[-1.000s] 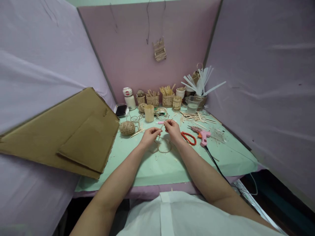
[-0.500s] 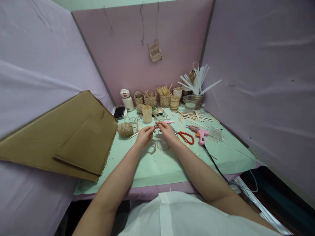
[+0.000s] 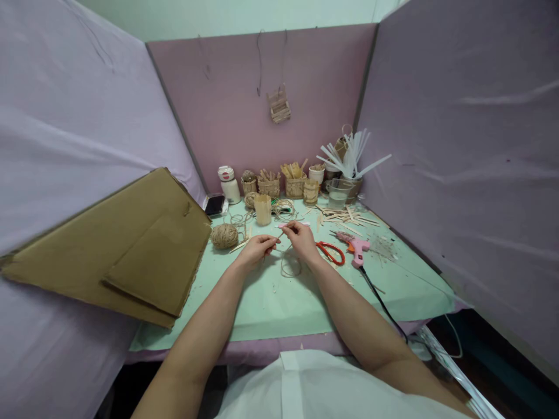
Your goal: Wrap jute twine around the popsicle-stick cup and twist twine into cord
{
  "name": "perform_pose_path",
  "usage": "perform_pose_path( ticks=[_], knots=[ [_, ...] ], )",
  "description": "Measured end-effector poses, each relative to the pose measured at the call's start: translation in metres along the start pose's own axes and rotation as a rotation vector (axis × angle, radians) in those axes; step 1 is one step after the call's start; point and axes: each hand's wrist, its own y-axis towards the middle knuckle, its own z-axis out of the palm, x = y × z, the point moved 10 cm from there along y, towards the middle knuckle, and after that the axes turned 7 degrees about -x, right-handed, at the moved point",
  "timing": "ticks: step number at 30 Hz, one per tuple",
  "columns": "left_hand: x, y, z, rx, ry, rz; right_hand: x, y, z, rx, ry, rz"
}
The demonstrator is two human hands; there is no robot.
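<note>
Both my hands meet over the middle of the green table [image 3: 279,302]. My left hand [image 3: 254,249] is closed in a pinch on a thin strand of jute twine [image 3: 290,266]. My right hand [image 3: 300,238] pinches the same strand a little farther back, fingers curled. The twine hangs down from them and lies in loose loops on the table between my wrists. A ball of jute twine [image 3: 224,235] rests just left of my left hand. Red-handled scissors [image 3: 331,252] lie right beside my right hand.
A pink glue gun [image 3: 357,249] with a black cord lies right of the scissors. Small stick baskets [image 3: 296,185], a white jar [image 3: 229,183], a plastic cup [image 3: 339,192] and loose wooden sticks [image 3: 349,215] line the back. Cardboard sheets [image 3: 126,250] lean at the left. Purple partitions enclose the table.
My hands stayed together on the twine and shifted slightly, the pinch now lower and nearer the table. The loops below have gathered closer. The camera tilted a little.
</note>
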Motion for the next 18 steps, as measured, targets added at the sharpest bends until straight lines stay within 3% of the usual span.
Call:
perform_pose_path(
  ticks=[5,12,18],
  knots=[
    [-0.008,-0.009,-0.011,0.033,-0.032,-0.122,0.013,0.005,-0.010,0.012,0.097,0.046],
    [-0.039,-0.017,-0.023,0.066,0.112,-0.055,0.038,0.007,-0.019,0.072,0.128,0.018],
    [-0.049,-0.006,-0.067,-0.073,0.296,-0.001,0.049,0.024,-0.045,0.014,0.086,-0.044]
  ],
)
